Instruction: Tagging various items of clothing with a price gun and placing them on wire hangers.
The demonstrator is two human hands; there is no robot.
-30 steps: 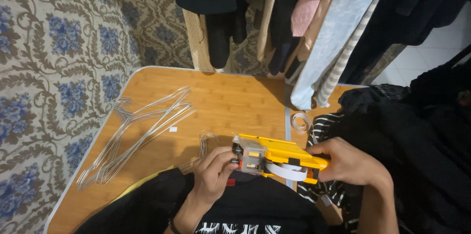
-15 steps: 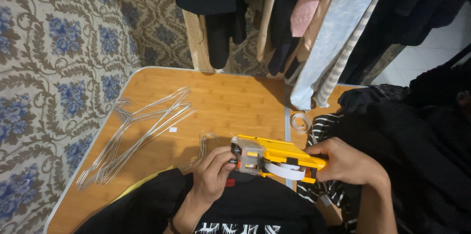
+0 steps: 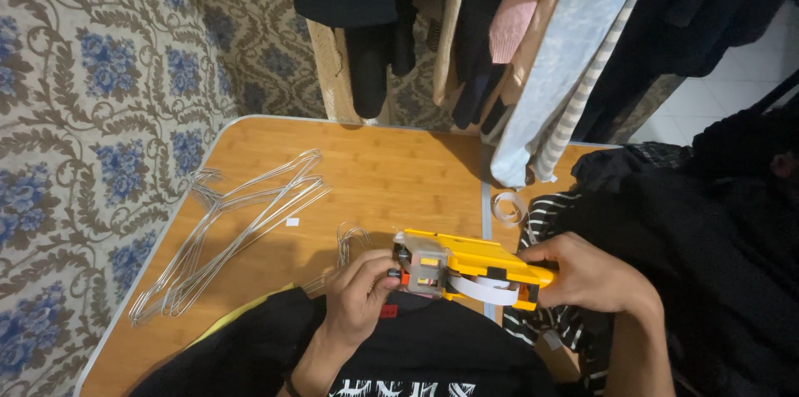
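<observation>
Nearest to the camera lies a black T-shirt with white print (image 3: 416, 355), spread flat on the wooden surface (image 3: 391, 172), so that its neck area is easy to reach. Just above it, the person holds a yellow label gun (image 3: 466, 272) with both hands, low over the collar of the shirt. The right hand (image 3: 587, 276) is clenched around the handle at the gun's right end, which keeps the tool level and steady. The left hand (image 3: 362, 293) is at the grey front head of the gun; its fingers (image 3: 379, 268) pinch the small parts there, near a small red tab on the shirt's collar. This grip seems to guide the nose of the gun to the right spot. A white roll of label tape hangs under the gun's body.

To the right of the shirt there is a black-and-white striped garment (image 3: 541, 222), partly under the right hand, and beyond it a heap of dark clothes (image 3: 707, 230).

Left on the surface lies a bundle of wire hangers (image 3: 241, 214), spread out flat and well apart from the hands. A small white label (image 3: 292, 221) lies beside them.

Farthest, garments hang in a row (image 3: 516, 39) above the far edge of the surface. The floral patterned cloth (image 3: 100, 97) covers the left side.
</observation>
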